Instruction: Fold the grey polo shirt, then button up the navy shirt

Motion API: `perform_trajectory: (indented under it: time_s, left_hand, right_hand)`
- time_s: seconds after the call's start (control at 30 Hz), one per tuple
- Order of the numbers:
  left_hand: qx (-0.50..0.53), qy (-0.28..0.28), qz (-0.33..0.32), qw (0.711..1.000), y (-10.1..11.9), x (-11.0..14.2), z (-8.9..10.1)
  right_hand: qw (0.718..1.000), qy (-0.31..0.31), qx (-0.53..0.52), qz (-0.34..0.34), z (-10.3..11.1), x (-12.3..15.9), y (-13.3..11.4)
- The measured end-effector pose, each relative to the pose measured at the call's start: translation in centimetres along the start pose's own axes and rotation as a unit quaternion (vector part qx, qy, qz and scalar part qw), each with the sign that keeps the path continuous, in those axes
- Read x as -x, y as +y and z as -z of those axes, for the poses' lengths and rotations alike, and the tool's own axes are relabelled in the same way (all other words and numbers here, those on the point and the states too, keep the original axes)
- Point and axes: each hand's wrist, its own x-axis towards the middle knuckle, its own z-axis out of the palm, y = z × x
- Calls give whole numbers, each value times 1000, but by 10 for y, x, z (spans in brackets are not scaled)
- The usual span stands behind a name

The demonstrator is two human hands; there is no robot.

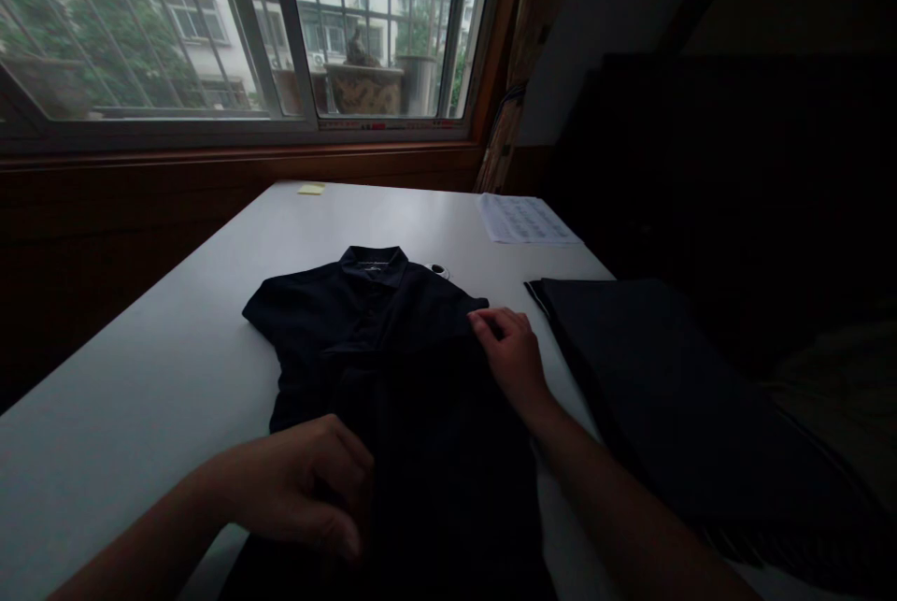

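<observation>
A dark navy collared shirt (301, 321) lies front up on the white table (175, 321), its collar toward the window. Its short sleeve on the left is spread out; the lower body is lost in deep shadow. At the shirt's right shoulder edge, my right hand (515, 349) pinches the fabric between thumb and fingertips. My left hand (301, 484) is over the lower left part of the shirt, fingers loosely curled and thumb apart from them. No cloth shows between them, though the fingertips are dim.
A folded dark cloth (631, 349) lies along the table's right side. Printed paper sheets (529, 220) rest at the far right corner, and a yellow sticky note (311, 190) at the far left. A small white round item (438, 271) peeks out beside the collar. Behind stands a barred window (294, 31).
</observation>
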Motion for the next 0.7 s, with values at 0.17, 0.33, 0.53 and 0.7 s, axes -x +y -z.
perform_trajectory:
  time_s: [0.17, 0.33, 0.53, 0.7]
  left_hand:
    - [-104, 160, 6, 982, -10, -2, -2]
    - [-179, 202, 43, 962, -26, -12, -6]
    - [-226, 175, 80, 955, -40, -13, -11]
    - [-213, 140, 79, 964, -34, -10, -10]
  right_hand:
    - [991, 31, 38, 123, 4, 6, -17]
    - [975, -55, -32, 214, 3, 13, -27]
    - [970, -117, -33, 210, -4, 13, -21]
    - [972, -149, -14, 181, -8, 13, -12]
